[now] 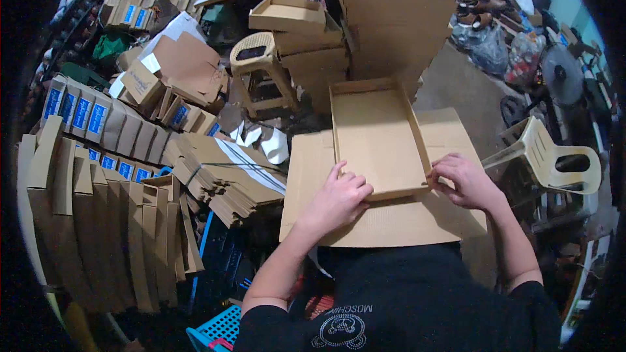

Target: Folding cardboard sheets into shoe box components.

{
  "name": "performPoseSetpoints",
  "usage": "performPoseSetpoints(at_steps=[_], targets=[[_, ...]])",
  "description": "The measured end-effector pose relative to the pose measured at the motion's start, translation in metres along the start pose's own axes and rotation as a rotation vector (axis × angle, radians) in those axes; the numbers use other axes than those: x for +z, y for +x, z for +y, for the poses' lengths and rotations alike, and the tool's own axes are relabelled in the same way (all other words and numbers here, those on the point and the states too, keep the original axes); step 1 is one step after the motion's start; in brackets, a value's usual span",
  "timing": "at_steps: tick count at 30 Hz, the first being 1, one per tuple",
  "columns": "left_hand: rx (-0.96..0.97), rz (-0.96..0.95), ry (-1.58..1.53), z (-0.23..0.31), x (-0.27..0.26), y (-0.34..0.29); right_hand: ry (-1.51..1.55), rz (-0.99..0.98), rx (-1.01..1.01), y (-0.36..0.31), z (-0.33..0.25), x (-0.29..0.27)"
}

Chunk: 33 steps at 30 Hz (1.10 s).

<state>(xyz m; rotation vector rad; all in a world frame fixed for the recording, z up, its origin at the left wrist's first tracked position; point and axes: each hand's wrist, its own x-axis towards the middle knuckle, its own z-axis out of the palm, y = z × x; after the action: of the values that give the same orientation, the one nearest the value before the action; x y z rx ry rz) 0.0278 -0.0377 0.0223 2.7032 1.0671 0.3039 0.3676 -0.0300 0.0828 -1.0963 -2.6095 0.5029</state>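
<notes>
A shallow open cardboard box (pixel 378 124) lies in front of me with its walls standing up. It rests on a flat cardboard sheet (pixel 391 225) over my lap. At the box's near left corner, my left hand (pixel 340 199) grips the wall, its fingers curled and thumb up. My right hand (pixel 462 182) pinches the near right corner between thumb and fingers. The fingertips partly hide both corners.
Left of me stand a row of folded cardboard boxes (pixel 111 221) and a tied bundle of flat cardboard (pixel 228 173). Beyond are a plastic stool (pixel 257 58) and a large upright cardboard panel (pixel 401 19). A cream plastic chair (pixel 554 156) lies at right; a blue basket (pixel 218 326) sits low left.
</notes>
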Motion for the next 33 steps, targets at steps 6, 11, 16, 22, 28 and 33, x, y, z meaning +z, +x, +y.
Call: performPoseSetpoints(at_steps=[6, 11, 16, 22, 28, 33], targets=[[0.020, 0.059, -0.048, -0.002, 0.006, 0.001, 0.025, -0.038, 0.082, -0.002, 0.001, -0.001], [0.075, 0.103, -0.025, -0.002, 0.001, 0.002, 0.058, -0.003, 0.089, -0.001, 0.000, -0.001], [0.107, 0.141, -0.061, -0.005, -0.002, 0.002, 0.118, 0.023, 0.086, 0.001, -0.004, -0.007], [0.106, 0.233, -0.159, -0.004, -0.009, 0.000, 0.472, 0.214, 0.177, -0.002, -0.003, -0.005], [0.125, 0.345, -0.087, -0.002, -0.019, 0.002, 0.989, 0.621, 0.253, -0.010, 0.026, 0.012], [0.155, 0.434, 0.094, -0.005, -0.019, 0.000, 1.168, 0.465, 0.353, 0.000, 0.016, 0.016]])
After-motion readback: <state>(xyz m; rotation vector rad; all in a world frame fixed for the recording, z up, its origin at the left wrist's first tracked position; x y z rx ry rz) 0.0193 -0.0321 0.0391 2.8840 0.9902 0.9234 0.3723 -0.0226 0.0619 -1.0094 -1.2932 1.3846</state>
